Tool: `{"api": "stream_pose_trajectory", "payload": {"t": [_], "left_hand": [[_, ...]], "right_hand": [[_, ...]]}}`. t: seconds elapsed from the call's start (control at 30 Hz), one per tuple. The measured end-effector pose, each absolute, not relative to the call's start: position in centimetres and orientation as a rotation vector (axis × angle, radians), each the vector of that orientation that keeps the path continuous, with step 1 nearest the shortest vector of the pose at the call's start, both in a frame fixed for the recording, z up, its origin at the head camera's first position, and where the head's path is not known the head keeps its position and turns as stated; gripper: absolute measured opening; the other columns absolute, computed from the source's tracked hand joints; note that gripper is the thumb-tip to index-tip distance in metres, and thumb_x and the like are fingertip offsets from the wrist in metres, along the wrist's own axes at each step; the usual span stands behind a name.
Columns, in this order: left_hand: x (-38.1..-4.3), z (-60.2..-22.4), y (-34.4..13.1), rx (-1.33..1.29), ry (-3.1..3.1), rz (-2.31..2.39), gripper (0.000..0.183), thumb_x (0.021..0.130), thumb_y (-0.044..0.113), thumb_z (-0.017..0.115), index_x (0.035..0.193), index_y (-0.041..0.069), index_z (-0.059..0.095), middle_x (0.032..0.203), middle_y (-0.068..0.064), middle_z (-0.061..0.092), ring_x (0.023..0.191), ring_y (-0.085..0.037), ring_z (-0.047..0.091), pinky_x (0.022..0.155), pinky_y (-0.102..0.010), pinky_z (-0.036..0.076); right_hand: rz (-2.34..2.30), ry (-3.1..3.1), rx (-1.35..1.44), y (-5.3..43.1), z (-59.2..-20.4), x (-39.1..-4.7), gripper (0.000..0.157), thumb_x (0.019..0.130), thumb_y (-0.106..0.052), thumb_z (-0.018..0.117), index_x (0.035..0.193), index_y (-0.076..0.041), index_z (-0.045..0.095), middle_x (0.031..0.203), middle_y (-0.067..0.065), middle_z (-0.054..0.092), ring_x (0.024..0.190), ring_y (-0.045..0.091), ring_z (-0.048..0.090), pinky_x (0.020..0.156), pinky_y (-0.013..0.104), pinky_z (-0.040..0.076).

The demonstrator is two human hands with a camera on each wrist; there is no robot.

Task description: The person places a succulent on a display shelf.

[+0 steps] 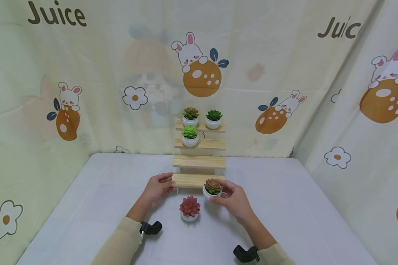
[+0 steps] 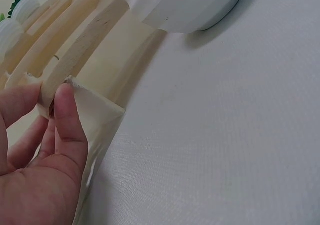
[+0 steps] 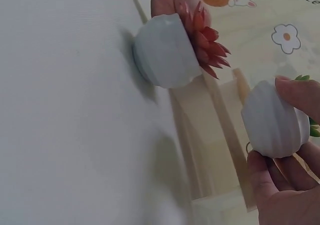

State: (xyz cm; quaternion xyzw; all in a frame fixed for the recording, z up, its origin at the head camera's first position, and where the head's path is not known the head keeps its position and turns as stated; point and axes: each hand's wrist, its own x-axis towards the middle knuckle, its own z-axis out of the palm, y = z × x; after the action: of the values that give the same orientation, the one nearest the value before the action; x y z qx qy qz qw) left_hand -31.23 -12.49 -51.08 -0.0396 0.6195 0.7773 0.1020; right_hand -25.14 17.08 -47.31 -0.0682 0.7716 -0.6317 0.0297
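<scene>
Head view: right hand [image 1: 233, 200] pinches brown succulent [image 1: 213, 188] between fingertips; left hand [image 1: 155, 189] pinches bottom shelf [image 1: 189, 180].

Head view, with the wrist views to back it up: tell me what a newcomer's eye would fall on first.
Likely the red succulent, vivid on the white table in front of the wooden shelf. Next, the right hand holds a potted brownish succulent before the right end of the bottom step, while the left hand grips its left end. Behind the shelf, a rabbit print on the curtain also stands out.
</scene>
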Motion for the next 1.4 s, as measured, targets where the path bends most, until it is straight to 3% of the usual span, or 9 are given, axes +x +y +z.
{"api": "stream_pose_trajectory", "payload": {"t": [1.4], "left_hand": [[-31.3,-51.1,-12.3,-0.136,1.851,2.291,0.043,0.096,-0.005,0.065,0.138,-0.005,0.057,0.109,-0.011,0.067,0.089,-0.016,0.07,0.08,-0.029,0.064]], "right_hand": [[-2.015,2.432,-0.211,16.3,-42.5,-29.1,0.066,0.079,-0.017,0.09,0.138,-0.01,0.063,0.14,0.011,0.064,0.129,0.026,0.061,0.103,0.024,0.054]]}}
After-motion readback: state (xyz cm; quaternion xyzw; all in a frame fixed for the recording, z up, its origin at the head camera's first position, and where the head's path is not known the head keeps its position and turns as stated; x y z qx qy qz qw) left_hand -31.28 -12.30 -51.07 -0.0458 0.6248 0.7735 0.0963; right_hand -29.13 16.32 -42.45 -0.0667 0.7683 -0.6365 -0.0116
